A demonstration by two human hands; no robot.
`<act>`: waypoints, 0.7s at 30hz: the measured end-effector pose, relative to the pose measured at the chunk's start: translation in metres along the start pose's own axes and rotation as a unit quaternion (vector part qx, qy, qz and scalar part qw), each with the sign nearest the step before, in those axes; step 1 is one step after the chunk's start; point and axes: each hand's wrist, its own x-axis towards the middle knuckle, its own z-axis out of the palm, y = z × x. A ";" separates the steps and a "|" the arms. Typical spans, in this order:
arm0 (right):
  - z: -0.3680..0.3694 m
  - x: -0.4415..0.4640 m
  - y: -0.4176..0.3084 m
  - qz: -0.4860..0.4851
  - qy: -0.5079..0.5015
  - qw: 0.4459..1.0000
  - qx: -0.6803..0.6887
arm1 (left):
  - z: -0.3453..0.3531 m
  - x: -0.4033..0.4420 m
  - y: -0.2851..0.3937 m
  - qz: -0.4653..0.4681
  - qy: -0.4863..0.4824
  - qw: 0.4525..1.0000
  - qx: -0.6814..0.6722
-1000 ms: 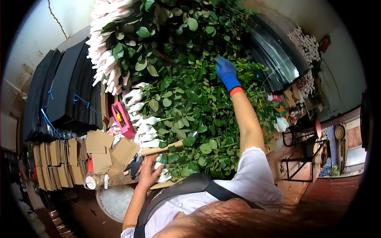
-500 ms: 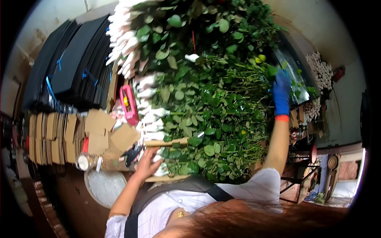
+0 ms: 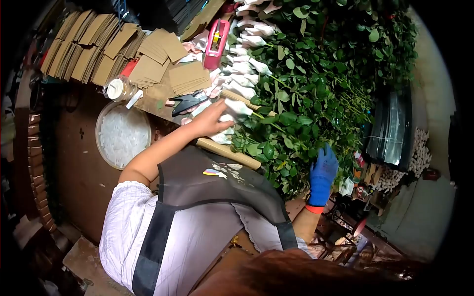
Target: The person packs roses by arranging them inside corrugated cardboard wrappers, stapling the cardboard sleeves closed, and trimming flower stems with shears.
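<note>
My bare left hand (image 3: 210, 120) lies over the white-sleeved buds at the near left end of the stems. Its fingers are spread, touching or close beside a white-sleeved flower bud (image 3: 238, 106) whose green stem runs rightward into the leaves. Whether the hand presses on a bud underneath is hidden. My right hand (image 3: 323, 167), in a blue glove with an orange cuff, is at the near right edge of the leafy stems (image 3: 291, 118). Its fingers stretch upward and look apart, with nothing visible in them.
Wooden strips (image 3: 229, 152) edge the pile nearby. To the left are stacked cardboard pieces (image 3: 187, 78), a pink tape dispenser (image 3: 217, 44), black-handled scissors (image 3: 190, 102) and a tape roll (image 3: 116, 89). A round tub of white pieces (image 3: 123, 135) stands below. Wrapped black sheets (image 3: 392, 128) stand at right.
My right hand has come back from the far stem ends to the near right edge. My left hand stays at the near buds. The head view has turned and shifted.
</note>
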 end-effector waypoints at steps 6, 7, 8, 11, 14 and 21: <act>-0.027 0.061 -0.131 -0.094 -0.011 0.954 0.283 | 0.009 -0.002 -0.007 -0.001 0.018 1.000 0.001; -0.018 0.073 -0.149 -0.066 -0.077 0.966 0.240 | 0.007 -0.002 -0.005 -0.009 0.011 1.000 0.005; -0.007 0.081 -0.154 -0.054 -0.107 0.968 0.219 | 0.005 -0.002 -0.004 -0.018 0.005 1.000 0.009; 0.005 0.096 -0.161 -0.019 -0.194 0.964 0.181 | 0.006 -0.002 -0.010 0.008 0.015 0.997 0.076; -0.011 0.097 -0.165 -0.007 -0.179 0.963 0.203 | 0.000 0.000 0.006 -0.040 0.046 0.998 0.025; 0.037 0.087 -0.182 -0.015 -0.093 0.980 0.174 | -0.002 0.010 0.017 -0.094 0.114 0.987 0.067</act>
